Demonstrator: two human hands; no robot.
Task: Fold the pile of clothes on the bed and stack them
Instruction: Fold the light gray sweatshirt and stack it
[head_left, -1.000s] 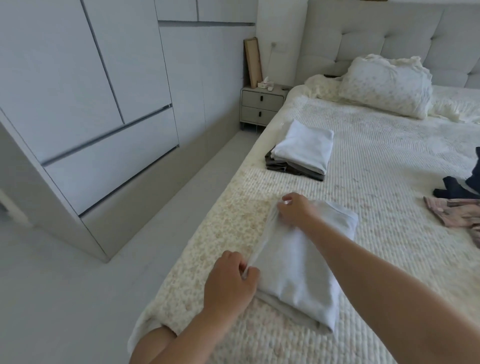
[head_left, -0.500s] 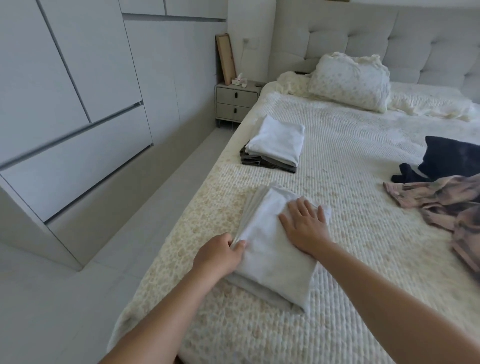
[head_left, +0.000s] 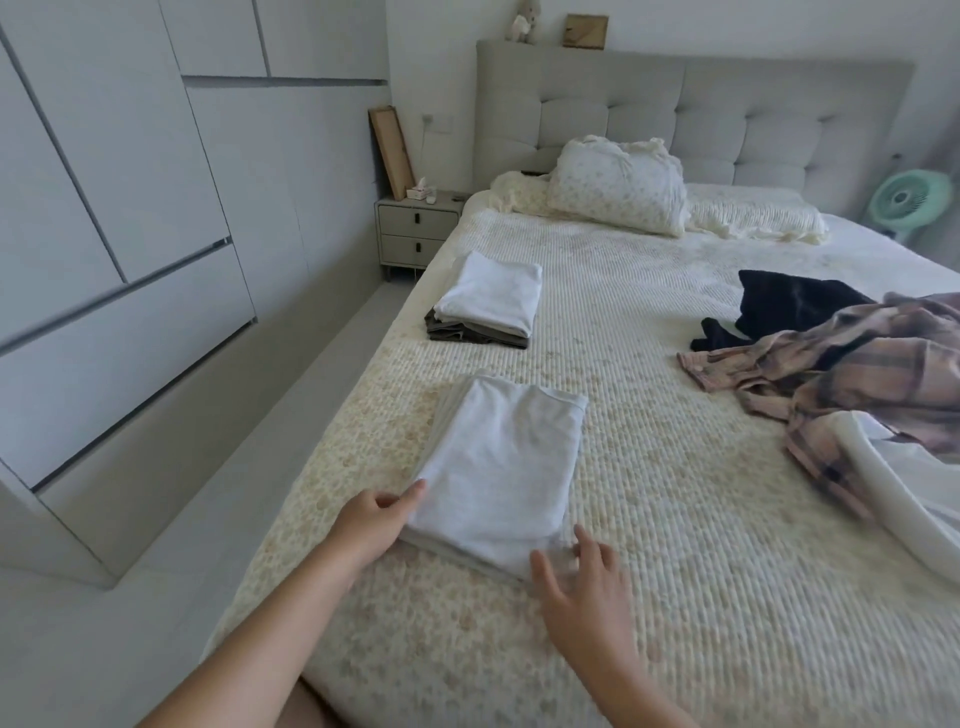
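A folded pale grey-white garment (head_left: 501, 467) lies flat on the bed (head_left: 675, 519) near its left edge. My left hand (head_left: 371, 525) touches the garment's near left corner, thumb on top of the cloth. My right hand (head_left: 584, 582) sits at the near right corner with its fingers spread and straight, tips at the cloth's edge. Farther up the bed is a stack (head_left: 483, 306) with a folded white garment on top of a dark olive one. At the right lies the unfolded pile: a pink plaid shirt (head_left: 852, 374), a black garment (head_left: 784, 312) and a white cloth (head_left: 904, 499).
A floral pillow (head_left: 615, 187) and a rumpled cream blanket (head_left: 753, 221) lie by the grey headboard (head_left: 727, 124). A nightstand (head_left: 415, 228) stands left of the bed, a green fan (head_left: 909, 200) at the far right. Wardrobe doors (head_left: 130, 208) line the left wall.
My right hand has slid off the top of the folded garment down to its near right corner. The left hand stays at the near left corner. The view has tilted up and to the right.
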